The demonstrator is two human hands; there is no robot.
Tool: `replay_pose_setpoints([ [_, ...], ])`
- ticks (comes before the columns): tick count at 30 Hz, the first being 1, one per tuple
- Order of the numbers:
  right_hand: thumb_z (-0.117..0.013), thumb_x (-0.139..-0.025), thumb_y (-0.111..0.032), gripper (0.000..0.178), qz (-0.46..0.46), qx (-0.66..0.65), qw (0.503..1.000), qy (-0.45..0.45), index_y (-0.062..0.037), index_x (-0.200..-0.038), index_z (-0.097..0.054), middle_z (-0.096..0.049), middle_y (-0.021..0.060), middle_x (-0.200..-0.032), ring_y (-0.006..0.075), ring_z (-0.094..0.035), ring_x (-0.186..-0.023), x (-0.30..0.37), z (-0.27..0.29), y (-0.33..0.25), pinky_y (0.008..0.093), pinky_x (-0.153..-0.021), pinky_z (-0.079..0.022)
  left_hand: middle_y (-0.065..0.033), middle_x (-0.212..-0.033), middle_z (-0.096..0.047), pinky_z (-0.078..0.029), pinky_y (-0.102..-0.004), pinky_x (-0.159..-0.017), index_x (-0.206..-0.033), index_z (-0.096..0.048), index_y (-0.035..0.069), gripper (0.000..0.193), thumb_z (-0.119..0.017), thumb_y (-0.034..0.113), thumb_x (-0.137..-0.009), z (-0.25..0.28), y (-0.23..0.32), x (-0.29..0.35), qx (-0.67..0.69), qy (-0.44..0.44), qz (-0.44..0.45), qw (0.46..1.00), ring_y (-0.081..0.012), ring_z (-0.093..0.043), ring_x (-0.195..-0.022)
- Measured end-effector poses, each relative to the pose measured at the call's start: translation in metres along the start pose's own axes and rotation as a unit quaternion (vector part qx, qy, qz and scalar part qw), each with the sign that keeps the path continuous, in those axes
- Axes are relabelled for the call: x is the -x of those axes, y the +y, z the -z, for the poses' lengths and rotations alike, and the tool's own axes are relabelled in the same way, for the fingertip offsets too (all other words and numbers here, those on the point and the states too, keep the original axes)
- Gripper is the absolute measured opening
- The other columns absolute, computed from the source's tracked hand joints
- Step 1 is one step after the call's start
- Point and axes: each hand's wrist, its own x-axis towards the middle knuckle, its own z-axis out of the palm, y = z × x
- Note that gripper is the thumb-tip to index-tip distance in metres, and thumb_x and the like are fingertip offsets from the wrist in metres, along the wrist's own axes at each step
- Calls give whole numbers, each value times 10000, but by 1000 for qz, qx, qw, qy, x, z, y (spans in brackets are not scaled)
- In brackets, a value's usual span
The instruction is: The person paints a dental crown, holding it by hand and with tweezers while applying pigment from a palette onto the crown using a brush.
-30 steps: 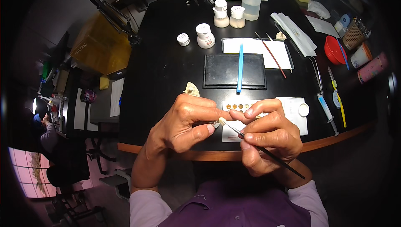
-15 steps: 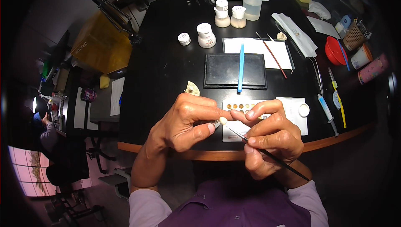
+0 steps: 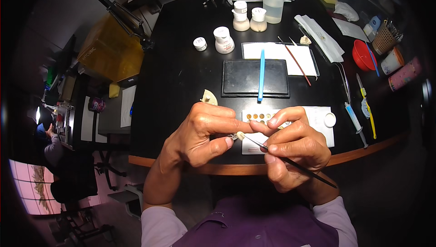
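Note:
Just above the desk's front edge, my left hand (image 3: 200, 133) pinches a small metal holder (image 3: 234, 136) between thumb and fingers. At its end sits a tiny cream-coloured dental crown (image 3: 240, 134). My right hand (image 3: 297, 144) grips a thin brush (image 3: 313, 174) with a dark handle, its tip at the crown. The right fingertips are close to the left index fingertip. Beneath my hands lies a white palette (image 3: 250, 149) with amber and pale wells, partly hidden. A honeycomb firing tray (image 3: 209, 97) shows behind my left hand.
A black flat case (image 3: 240, 79) bears a blue stick (image 3: 261, 74). Behind it stand white jars (image 3: 224, 42) and a clear bottle (image 3: 274, 6). To the right are a red bowl (image 3: 363, 55), a syringe (image 3: 355, 122) and a yellow-handled tool (image 3: 370, 117). Another person (image 3: 52, 140) sits far left.
The crown and brush tip have shifted slightly left and toward me, and the crown appears turned. The view has moved a little; both grips stay the same.

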Motion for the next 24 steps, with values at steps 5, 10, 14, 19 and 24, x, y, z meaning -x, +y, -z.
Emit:
replay_pose_setpoints([
  [5, -608, -777, 85, 268, -1, 1, 1000, -6, -60, -1001, -640, -656, 96, -891, 280, -593, -1075, 1, 0, 0, 455, -970, -656, -124, -661, -577, -429, -366, -511, -1113, -784, -50, 507, -603, 198, -710, -1, -1, 1, 1, 0, 1, 1000, -241, -566, -531],
  [10, -694, -694, 134, 290, -14, -33, 999, 34, -39, -926, -678, -683, 73, -849, 291, -672, -998, -1, -1, -4, 422, -905, -640, -121, -661, -579, -426, -364, -512, -1113, -785, -47, 502, -599, 199, -716, 2, 2, 0, -6, -8, 4, 1000, -232, -562, -531],
  [14, -667, -737, 109, 279, -6, -19, 1000, 16, -48, -967, -661, -676, 91, -885, 289, -629, -1035, 0, 0, -1, 453, -926, -656, -118, -659, -580, -424, -362, -512, -1116, -786, -44, 507, -595, 207, -719, 1, 2, 0, -4, -7, 7, 1000, -223, -556, -529],
  [19, -650, -774, 87, 270, 11, 9, 1000, -12, -56, -1003, -646, -667, 105, -903, 282, -587, -1068, 0, -1, -1, 483, -954, -667, -120, -660, -583, -424, -363, -511, -1121, -785, -44, 515, -594, 217, -720, -1, 0, 1, 4, -1, 10, 1000, -227, -556, -526],
  [24, -645, -770, 87, 258, 11, -8, 1000, -13, -57, -985, -640, -658, 100, -885, 277, -583, -1056, 1, -1, -1, 493, -950, -667, -123, -665, -590, -428, -363, -512, -1125, -785, -42, 514, -593, 211, -721, 0, 1, 1, 6, -2, 11, 1000, -229, -566, -531],
])
